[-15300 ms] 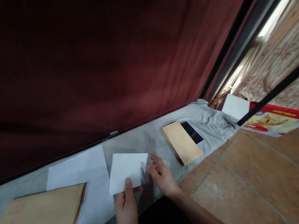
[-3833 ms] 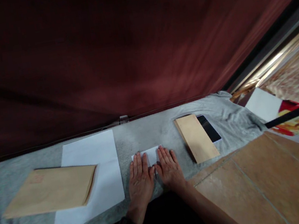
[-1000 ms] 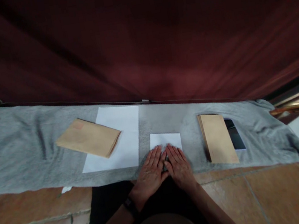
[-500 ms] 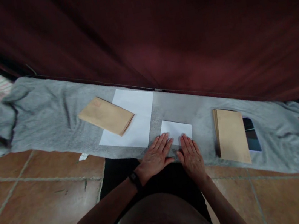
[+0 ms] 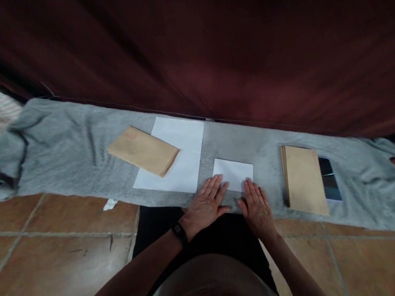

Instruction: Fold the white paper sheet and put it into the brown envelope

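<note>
A small white folded paper [image 5: 232, 171] lies flat on the grey cloth in front of me. My left hand [image 5: 206, 204] rests palm down, its fingertips on the paper's lower left corner. At the lower right corner, my right hand [image 5: 256, 209] also lies flat with fingers stretched out, touching the paper's edge. Left of the hands, a larger white sheet [image 5: 187, 155] is spread on the cloth. Several brown envelopes [image 5: 143, 149] lie slantwise across that sheet. To the right sits another stack of brown envelopes [image 5: 304, 179], partly covering a dark phone-like object [image 5: 328, 179].
The grey cloth [image 5: 62, 155] covers a long narrow surface, rumpled at both ends. Behind it hangs a dark red curtain [image 5: 202, 41]. A tiled floor [image 5: 52, 273] shows in front, with a white scrap [image 5: 110, 204] on it.
My right hand has slid slightly right and down, from on the paper to its lower right corner. The left hand stays in place, and the view has shifted a little.
</note>
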Motion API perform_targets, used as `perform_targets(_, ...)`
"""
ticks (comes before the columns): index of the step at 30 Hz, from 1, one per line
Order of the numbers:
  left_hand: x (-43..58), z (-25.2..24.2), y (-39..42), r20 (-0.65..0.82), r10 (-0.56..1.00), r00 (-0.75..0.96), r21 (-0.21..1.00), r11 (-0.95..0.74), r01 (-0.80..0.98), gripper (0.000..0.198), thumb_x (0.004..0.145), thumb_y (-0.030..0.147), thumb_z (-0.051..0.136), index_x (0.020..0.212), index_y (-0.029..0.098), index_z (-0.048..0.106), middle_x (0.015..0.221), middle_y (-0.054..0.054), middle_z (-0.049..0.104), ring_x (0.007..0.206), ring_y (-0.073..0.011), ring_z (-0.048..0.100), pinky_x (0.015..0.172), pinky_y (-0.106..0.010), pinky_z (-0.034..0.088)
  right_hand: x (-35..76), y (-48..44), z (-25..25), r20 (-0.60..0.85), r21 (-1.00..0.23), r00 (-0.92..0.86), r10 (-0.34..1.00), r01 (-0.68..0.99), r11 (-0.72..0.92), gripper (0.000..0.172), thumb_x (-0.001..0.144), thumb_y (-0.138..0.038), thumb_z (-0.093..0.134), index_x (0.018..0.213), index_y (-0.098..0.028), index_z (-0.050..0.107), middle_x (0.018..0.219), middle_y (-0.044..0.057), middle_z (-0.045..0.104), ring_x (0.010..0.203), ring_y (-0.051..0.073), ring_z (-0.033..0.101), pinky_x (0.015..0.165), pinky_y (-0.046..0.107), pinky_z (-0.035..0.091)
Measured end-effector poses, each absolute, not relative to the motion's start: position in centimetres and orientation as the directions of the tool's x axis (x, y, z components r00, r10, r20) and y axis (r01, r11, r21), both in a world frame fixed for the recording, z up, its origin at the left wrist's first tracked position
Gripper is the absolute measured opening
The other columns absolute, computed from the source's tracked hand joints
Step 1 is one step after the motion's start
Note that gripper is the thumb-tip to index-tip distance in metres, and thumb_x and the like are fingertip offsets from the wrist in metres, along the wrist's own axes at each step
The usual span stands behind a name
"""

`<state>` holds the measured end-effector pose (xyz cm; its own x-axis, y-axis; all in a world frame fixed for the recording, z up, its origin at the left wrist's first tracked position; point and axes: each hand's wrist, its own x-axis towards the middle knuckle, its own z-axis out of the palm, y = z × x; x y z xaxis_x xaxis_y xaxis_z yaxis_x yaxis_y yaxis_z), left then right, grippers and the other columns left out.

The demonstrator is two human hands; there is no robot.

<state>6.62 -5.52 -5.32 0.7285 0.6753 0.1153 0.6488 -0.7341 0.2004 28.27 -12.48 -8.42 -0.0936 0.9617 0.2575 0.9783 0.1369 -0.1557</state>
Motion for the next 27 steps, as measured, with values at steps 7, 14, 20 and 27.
perform_targets(7, 5.9, -6.6, -5.5, 0.217, 0.682, 0.699, 0.147, -0.730, 0.667, 0.078, 0.097, 0.055, 0.052, 0.155, 0.007, 0.032, 0.163, -0.022, 0.030, 0.154, -0.0301, 0.023, 0.125, -0.047, 0.027, 28.4, -12.5, -8.3, 0.291, -0.140, -0.070, 0.954, 0.983, 0.115, 0.063, 0.108, -0.036, 0.036, 0.162, -0.012, 0.017, 0.160, 0.018, 0.038, 0.149, 0.028, 0.036, 0.121, 0.050, 0.031)
perform_targets(14, 7.5, -6.8, -4.6, 0.291, 0.728, 0.620, 0.178, -0.678, 0.713, 0.065, 0.103, 0.038, 0.041, 0.158, 0.008, 0.026, 0.159, -0.019, 0.040, 0.151, -0.0295, 0.032, 0.123, -0.052, 0.031, 27.6, -9.7, -7.9, 0.348, -0.231, 0.010, 0.937, 0.970, 0.075, 0.061, 0.107, -0.028, 0.034, 0.163, -0.019, 0.013, 0.161, 0.014, 0.038, 0.149, 0.027, 0.037, 0.119, 0.052, 0.036)
perform_targets(20, 11.3, -6.8, -1.2, 0.331, 0.708, 0.624, 0.265, -0.705, 0.659, 0.060, 0.104, 0.034, 0.034, 0.158, 0.009, 0.026, 0.161, -0.017, 0.038, 0.151, -0.0268, 0.031, 0.122, -0.048, 0.035, 26.0, -6.1, -8.0, 0.262, -0.208, -0.011, 0.965, 0.976, 0.068, 0.064, 0.100, -0.015, 0.037, 0.162, -0.016, 0.020, 0.161, 0.011, 0.039, 0.151, 0.023, 0.033, 0.123, 0.046, 0.030)
perform_targets(27, 11.6, -8.3, 0.7, 0.307, 0.713, 0.630, 0.242, -0.699, 0.673, 0.068, 0.103, 0.047, 0.035, 0.158, 0.009, 0.026, 0.161, -0.019, 0.037, 0.151, -0.0276, 0.032, 0.122, -0.050, 0.031, 25.0, -5.2, -8.7, 0.255, -0.175, 0.045, 0.966, 0.985, 0.001, 0.056, 0.105, -0.027, 0.041, 0.159, -0.016, 0.031, 0.162, 0.012, 0.037, 0.151, 0.025, 0.031, 0.122, 0.047, 0.028)
